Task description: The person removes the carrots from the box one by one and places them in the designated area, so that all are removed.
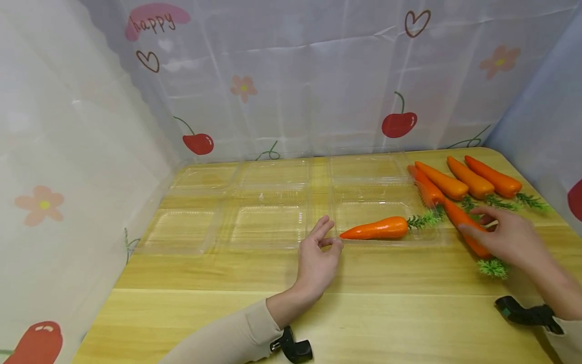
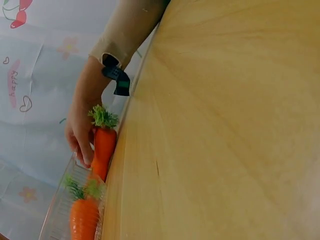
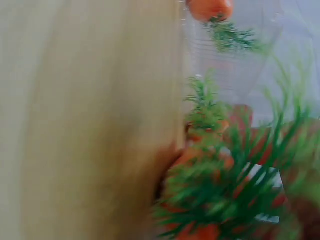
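My left hand [image 1: 316, 263] pinches the near left corner of a transparent plastic box [image 1: 395, 243]. Inside that box lies an orange toy carrot [image 1: 382, 229], its tip toward the left hand and its green top reaching the right side. To the right of the box, my right hand [image 1: 511, 235] grips a second carrot [image 1: 460, 217] from above, thumb on its side. This carrot slants, leafy end [image 1: 492, 268] toward me. The left wrist view shows the held carrot [image 2: 104, 150] beside the box wall. Green leaves [image 3: 215, 200] blur across much of the right wrist view.
Several more carrots [image 1: 493, 177] lie at the back right of the wooden table [image 1: 254, 313], one [image 1: 427, 186] close by the box's right side. More transparent boxes [image 1: 268, 227] stand in two rows to the left and behind. A printed curtain [image 1: 291, 101] closes off the back.
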Demonstrator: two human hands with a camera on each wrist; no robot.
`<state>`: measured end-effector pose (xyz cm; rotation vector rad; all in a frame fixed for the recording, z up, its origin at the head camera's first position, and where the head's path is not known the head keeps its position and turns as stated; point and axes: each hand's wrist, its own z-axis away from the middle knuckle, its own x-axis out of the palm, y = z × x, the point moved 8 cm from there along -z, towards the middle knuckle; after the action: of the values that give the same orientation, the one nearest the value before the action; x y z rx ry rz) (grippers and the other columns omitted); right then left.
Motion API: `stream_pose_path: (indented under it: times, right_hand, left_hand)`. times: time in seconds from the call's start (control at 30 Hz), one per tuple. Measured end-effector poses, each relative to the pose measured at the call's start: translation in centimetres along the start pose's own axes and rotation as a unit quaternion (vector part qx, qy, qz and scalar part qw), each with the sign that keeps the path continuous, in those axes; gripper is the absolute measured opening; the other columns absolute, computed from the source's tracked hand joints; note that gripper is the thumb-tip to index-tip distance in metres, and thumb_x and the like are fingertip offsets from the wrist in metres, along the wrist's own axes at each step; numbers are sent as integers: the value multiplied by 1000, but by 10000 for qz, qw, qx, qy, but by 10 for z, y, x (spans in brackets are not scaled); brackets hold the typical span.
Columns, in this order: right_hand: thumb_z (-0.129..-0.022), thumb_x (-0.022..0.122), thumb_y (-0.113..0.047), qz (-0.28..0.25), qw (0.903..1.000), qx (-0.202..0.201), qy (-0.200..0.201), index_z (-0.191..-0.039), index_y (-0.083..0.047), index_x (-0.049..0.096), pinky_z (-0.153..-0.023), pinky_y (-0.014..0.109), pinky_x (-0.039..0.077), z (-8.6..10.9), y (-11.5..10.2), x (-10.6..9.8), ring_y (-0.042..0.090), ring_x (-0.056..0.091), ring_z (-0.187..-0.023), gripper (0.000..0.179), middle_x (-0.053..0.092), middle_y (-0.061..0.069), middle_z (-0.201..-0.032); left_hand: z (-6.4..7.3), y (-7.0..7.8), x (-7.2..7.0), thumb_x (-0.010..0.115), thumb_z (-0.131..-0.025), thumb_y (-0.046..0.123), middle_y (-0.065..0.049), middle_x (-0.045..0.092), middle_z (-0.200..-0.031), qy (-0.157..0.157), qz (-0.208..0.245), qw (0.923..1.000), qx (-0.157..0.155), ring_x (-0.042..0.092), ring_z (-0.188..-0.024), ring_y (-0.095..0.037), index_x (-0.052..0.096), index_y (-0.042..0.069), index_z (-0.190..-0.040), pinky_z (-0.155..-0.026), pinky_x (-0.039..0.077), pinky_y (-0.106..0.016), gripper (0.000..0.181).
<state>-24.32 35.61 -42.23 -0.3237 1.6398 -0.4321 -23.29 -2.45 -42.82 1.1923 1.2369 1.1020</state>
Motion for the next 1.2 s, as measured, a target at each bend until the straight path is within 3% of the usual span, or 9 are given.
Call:
stream_pose_path:
  times: [0.13, 0.3, 0.43, 0.53, 0.7, 0.83, 1.03, 1.2]
  right_hand:
    - [-101, 66, -41, -48, 9998, -104, 177, -131, 8, 59, -67, 54, 53, -1, -13, -10, 51, 60, -97, 59, 56, 38, -122]
    - [-100, 69, -38, 28, 9978, -593, 303, -128, 2, 65, -70, 56, 51, -8, -46, -24, 46, 60, -101, 49, 61, 32, -123]
    - [-95, 76, -32, -127, 9928, -1166, 250, -122, -9, 73, -67, 33, 54, -15, -73, -30, 20, 65, -90, 35, 72, 16, -111]
    - [-92, 80, -21, -552, 9856, -1594, 131, -118, -16, 75, -61, 17, 48, -18, -90, -31, 2, 60, -80, 27, 74, 1, -101]
    - [-89, 80, -10, -1162, 9713, -2054, -305, -114, -22, 75, -62, 19, 51, -23, -112, -28, 4, 63, -80, 28, 73, -13, -98]
    - [-92, 77, -9, -1456, 9549, -2382, -1017, -117, -20, 74, -72, 19, 57, -28, -124, -20, 7, 69, -89, 28, 73, -13, -108]
    - [-95, 73, -6, -1864, 9143, -2964, -2035, -123, -12, 71, -83, 19, 60, -36, -138, -6, 11, 69, -101, 28, 70, -10, -117]
    - [-97, 68, -1, -2310, 8832, -3110, -2643, -128, -4, 66, -88, 20, 60, -47, -150, 1, 11, 68, -107, 31, 69, -5, -122]
  left_hand:
    - [0, 0, 0, 65, -94, -1, -7, 48, -159, -3, 4, 10000, -19, 63, -95, -10, 60, -2, -141, -72, 54, -11, 47]
    - [0, 1, 0, 65, -94, 0, -8, 48, -159, 7, -5, 10000, 4, 63, -95, -9, 61, -2, -141, -71, 53, -11, 47]
    - [0, 1, -1, 66, -94, 0, -8, 48, -159, 11, 6, 10000, 16, 63, -95, -9, 61, -3, -140, -70, 53, -11, 47]
    - [1, 0, 0, 66, -94, 0, -8, 48, -159, 6, 17, 10000, -2, 63, -95, -9, 61, -3, -140, -72, 53, -11, 47]
    - [0, 0, 0, 65, -94, -1, -9, 49, -159, 9, 17, 10000, 22, 63, -94, -9, 61, -3, -140, -72, 54, -11, 46]
    - [0, 0, 1, 65, -94, 0, -9, 49, -159, 8, 37, 10000, -1, 63, -94, -9, 61, -3, -140, -72, 54, -11, 46]
    - [1, -2, 2, 66, -94, 1, -8, 48, -159, -8, 74, 10000, -31, 63, -95, -9, 61, -2, -140, -71, 54, -11, 46]
    - [0, -2, 1, 66, -94, 0, -7, 48, -159, -4, 79, 10000, -38, 63, -96, -9, 61, -2, -141, -69, 53, -11, 46]
